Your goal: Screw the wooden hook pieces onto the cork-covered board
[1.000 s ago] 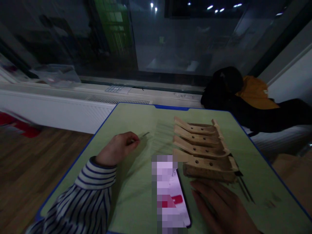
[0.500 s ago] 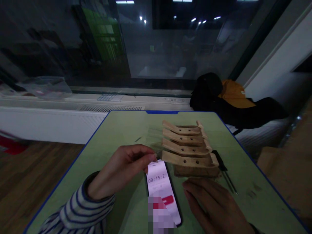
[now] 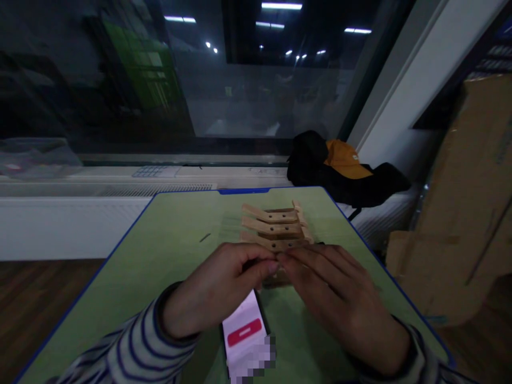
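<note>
We are seeing a wooden rack (image 3: 286,230) standing on the green bench (image 3: 186,216), its holed slats running in a row; both hands are covering its near end, and we are not able to judge whether they are touching it. The left hand (image 3: 218,285) is pressing thumb to forefinger; the right hand (image 3: 340,298) is arching, fingers together, tips touching the left's. Whether either is gripping anything we cannot be telling, since the fingers are hiding the gap; we are supposing they are pairing up for something small. A phone (image 3: 244,330) is lying face-up close by, presumably for glancing at; its top is hiding behind the left hand, its lower end is showing only as blocks. A thin dark sliver (image 3: 205,238) is lying apart, left of the rack, too indistinct for naming.
</note>
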Demonstrator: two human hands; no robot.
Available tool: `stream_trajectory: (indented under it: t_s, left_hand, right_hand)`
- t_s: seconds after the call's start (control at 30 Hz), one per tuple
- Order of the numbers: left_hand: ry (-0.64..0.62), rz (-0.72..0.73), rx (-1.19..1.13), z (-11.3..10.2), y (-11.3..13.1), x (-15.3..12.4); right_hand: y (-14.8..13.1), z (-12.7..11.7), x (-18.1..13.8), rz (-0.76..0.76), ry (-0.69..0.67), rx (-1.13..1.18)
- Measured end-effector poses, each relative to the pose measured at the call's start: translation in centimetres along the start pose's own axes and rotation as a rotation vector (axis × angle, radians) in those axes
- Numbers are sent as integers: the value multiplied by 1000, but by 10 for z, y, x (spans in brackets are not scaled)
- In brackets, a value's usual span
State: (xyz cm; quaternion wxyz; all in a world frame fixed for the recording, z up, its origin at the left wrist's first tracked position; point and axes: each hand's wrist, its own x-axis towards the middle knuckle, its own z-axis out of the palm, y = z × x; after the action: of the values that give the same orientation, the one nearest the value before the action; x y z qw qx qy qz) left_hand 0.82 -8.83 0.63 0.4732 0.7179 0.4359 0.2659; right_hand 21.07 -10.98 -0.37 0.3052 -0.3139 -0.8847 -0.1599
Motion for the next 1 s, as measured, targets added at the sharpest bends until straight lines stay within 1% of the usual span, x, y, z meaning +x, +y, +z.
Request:
stream_trajectory:
  t_s: [0.1, 0.17, 0.2, 0.27, 0.33, 0.37, 0.43, 0.5, 0.57, 0.67, 0.73, 0.9, 1.0]
  left_hand:
    - [11, 53, -6, 0, 7, 3]
    - [68, 101, 8, -2, 6, 4]
    - [134, 129, 42, -4, 3, 3]
    - [335, 180, 151, -9, -8, 2]
    - [529, 170, 226, -14, -25, -1]
    - [608, 172, 219, -16, -35, -2]
    - [698, 173, 222, -19, -52, -6]
    - [694, 168, 269, -20, -65, -9]
    - [636, 199, 340, -19, -71, -12]
    - [536, 341, 419, -17, -72, -15]
    - [493, 414, 456, -17, -71, -17]
    - [468, 426, 572, -16, -72, -18]
    - [468, 430, 595, -14, -72, -17]
  right_hand:
    - [6, 0, 6, -24, 3, 22]
    - [10, 2, 8, -33, -1, 29]
    - [13, 3, 8, -27, -5, 30]
    - [20, 4, 7, 2, -15, 33]
    - [27, 4, 7, 35, -23, 47]
    - [30, 4, 7, 46, -31, 61]
    - [35, 5, 7, 63, -50, 91]
    - [38, 6, 9, 82, -65, 121]
    - [38, 8, 13, 113, -84, 146]
    - [36, 10, 21, 151, -140, 173]
    - [34, 11, 24, 153, -187, 184]
    - [33, 11, 26, 105, -265, 216]
    - [33, 9, 25, 95, -303, 203]
